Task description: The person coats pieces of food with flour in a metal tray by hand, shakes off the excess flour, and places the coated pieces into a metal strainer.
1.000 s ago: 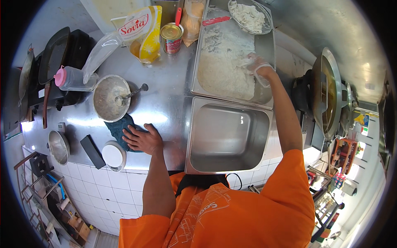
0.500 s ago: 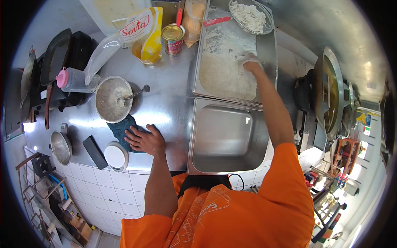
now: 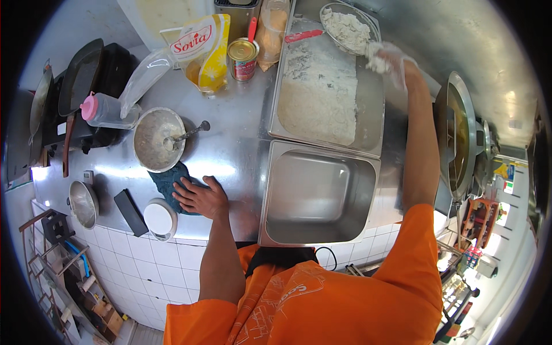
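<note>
My left hand [image 3: 201,196] lies flat, fingers spread, on a dark green cloth [image 3: 168,183] at the counter's front left. Beside that cloth stands a metal bowl [image 3: 144,142] of pale batter with a spoon in it. My right hand [image 3: 397,62], in a clear plastic glove, is closed round white floury pieces [image 3: 376,61] at the far right. It hovers by the rim of a round basket-like bowl [image 3: 348,30] heaped with similar flour-coated pieces. Under that bowl sits a steel tray [image 3: 370,123] spread with flour [image 3: 316,103]. What the pieces are under their coating cannot be made out.
An unfilled deep steel pan [image 3: 319,195] stands nearest me. A large wok [image 3: 455,132] of oil is on the right. Behind are a yellow pouch [image 3: 214,63], a can [image 3: 242,60] and a red-handled tool [image 3: 303,36]. A white scale [image 3: 160,218] lies near the front edge.
My right hand has lifted out of the flour and moved up and right to the bowl, now with floury pieces in it. My left hand stays on the cloth.
</note>
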`<state>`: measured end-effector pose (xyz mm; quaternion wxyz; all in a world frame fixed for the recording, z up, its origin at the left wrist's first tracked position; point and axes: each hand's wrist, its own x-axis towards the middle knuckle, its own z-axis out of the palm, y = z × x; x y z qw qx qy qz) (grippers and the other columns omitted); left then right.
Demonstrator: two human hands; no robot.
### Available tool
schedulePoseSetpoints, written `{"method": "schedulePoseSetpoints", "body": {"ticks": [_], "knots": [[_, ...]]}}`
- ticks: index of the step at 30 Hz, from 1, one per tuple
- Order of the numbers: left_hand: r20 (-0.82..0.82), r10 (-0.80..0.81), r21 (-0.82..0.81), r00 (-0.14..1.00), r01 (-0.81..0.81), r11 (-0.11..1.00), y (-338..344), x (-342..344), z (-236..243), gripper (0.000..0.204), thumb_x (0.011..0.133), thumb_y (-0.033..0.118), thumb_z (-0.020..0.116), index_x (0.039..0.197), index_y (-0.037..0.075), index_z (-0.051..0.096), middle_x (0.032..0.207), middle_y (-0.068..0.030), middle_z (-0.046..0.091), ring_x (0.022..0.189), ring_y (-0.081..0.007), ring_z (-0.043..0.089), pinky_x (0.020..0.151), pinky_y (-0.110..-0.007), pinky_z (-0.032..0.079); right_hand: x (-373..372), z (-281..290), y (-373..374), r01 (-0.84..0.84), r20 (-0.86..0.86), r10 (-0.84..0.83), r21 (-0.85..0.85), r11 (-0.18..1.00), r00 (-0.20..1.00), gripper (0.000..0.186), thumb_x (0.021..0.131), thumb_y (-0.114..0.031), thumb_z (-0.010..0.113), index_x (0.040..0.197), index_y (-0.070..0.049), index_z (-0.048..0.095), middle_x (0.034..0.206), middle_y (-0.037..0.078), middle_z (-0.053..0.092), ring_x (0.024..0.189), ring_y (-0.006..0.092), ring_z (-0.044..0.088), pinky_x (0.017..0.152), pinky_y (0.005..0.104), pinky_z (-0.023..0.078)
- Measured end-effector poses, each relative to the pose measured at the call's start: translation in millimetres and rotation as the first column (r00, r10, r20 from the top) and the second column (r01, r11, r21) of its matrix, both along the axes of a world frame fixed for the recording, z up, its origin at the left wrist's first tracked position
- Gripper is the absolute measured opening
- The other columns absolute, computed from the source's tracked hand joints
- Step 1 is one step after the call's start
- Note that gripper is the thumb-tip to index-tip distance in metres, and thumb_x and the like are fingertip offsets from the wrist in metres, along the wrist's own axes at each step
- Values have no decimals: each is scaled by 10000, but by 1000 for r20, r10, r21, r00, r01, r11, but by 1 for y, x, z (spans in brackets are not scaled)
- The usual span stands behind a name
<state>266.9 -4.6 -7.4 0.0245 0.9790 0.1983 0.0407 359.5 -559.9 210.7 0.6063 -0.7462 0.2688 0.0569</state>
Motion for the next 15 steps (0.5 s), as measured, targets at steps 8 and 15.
{"method": "schedulePoseSetpoints", "body": {"ticks": [8, 15], "knots": [[17, -12, 23, 1000, 12, 1000, 1, -3, -3, 741, 962, 538, 403, 1524, 76, 263, 1622, -160, 164, 1505, -374, 90, 1183, -538, 110, 70, 0, -13, 88, 100, -72, -170, 981, 992, 223, 934, -210, 641, 1104, -66, 625, 917, 34, 623, 811, 148, 602, 722, 345, 526], [41, -26, 7, 999, 26, 1000, 2, 1, -4, 721, 958, 510, 416, 1517, 75, 284, 1616, -165, 177, 1497, -398, 103, 1172, -561, 122, 31, 11, 11, 48, -86, -85, -369, 928, 993, 240, 913, -238, 664, 1039, -35, 640, 873, 41, 618, 719, 184, 592, 623, 337, 514]]}}
